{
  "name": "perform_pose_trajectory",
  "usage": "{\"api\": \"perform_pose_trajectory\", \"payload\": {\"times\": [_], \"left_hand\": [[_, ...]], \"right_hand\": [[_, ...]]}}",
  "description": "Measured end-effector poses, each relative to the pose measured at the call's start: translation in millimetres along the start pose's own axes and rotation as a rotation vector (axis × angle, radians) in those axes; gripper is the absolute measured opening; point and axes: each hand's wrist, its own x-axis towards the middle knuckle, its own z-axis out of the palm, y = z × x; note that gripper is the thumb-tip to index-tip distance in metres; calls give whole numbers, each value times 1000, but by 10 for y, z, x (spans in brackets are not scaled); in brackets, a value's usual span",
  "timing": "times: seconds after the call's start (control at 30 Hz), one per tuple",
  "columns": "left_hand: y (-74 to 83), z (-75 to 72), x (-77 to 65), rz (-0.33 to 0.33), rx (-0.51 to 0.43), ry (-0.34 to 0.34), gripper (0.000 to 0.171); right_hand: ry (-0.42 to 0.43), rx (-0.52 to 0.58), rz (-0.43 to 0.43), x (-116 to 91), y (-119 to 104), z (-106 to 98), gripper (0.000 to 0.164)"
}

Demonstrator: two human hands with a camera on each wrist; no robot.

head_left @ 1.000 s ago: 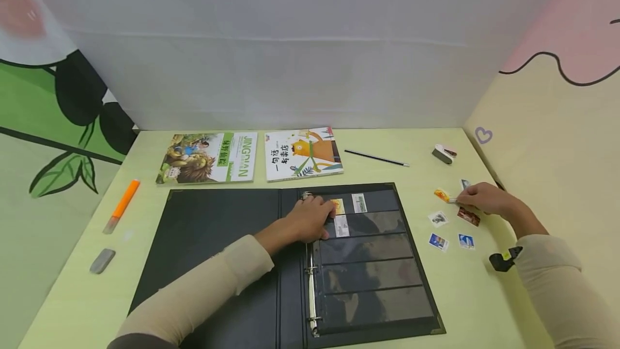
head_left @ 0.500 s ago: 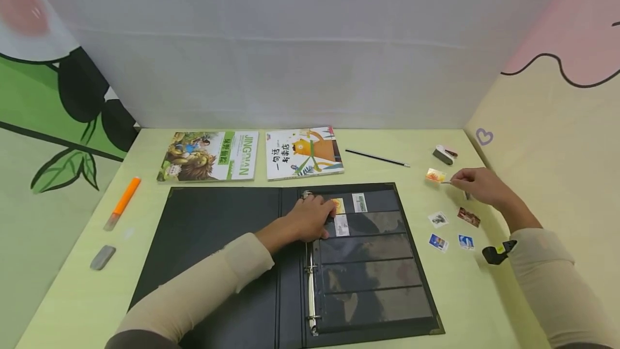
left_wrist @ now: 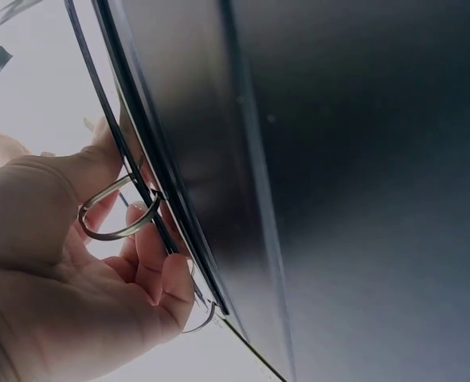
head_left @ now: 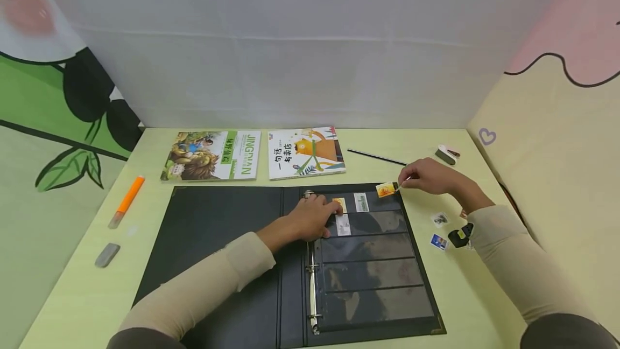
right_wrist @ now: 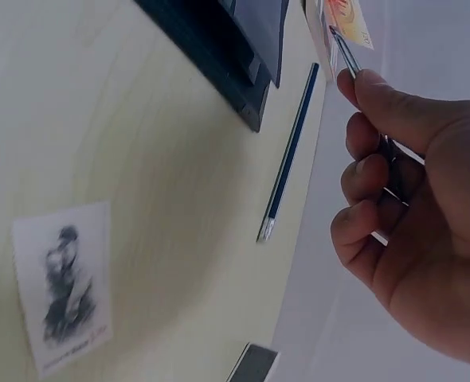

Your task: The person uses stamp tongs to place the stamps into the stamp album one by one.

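A black ring-binder stamp album lies spread on the table, its pocket page on the right side. My left hand rests on that page by the top ring, fingertips over the upper pockets. Tweezers are pinched in my right hand, their tips on a yellow-orange stamp. That stamp overlaps the right end of the top row in the head view. Under my left fingers another yellow stamp is partly covered. A green-and-white stamp and a pale stamp sit in the pockets.
Right of the album lie a grey stamp and a blue stamp; my right sleeve hides others. Two books, a pencil and a stapler lie behind. An orange cutter and grey eraser lie left.
The right hand has lifted the yellow-orange stamp with the tweezers from among the loose stamps and carried it left to the album's top right. The left hand stays on the page.
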Motion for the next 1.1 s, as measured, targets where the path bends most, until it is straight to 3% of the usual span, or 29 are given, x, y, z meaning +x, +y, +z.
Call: {"api": "perform_pose_trajectory", "payload": {"times": [0.17,0.33,0.53,0.63,0.87,1.1], "left_hand": [[-5,15,7,3,21,-2,47],[-4,22,4,3,31,-4,47],[-5,11,-3,-7,32,-2,47],[-3,5,-4,-4,39,4,46],[-2,2,-7,-15,43,-10,46],[2,-19,-11,-10,18,-17,47]], "right_hand": [[-106,-90,-78,242,-235,36,10],[-214,-201,-77,410,-439,104,11],[-312,-149,-41,490,-577,159,10],[-294,-113,-13,492,-556,205,11],[-170,21,-75,501,-443,328,12],[-142,-49,-89,507,-358,298,9]]}}
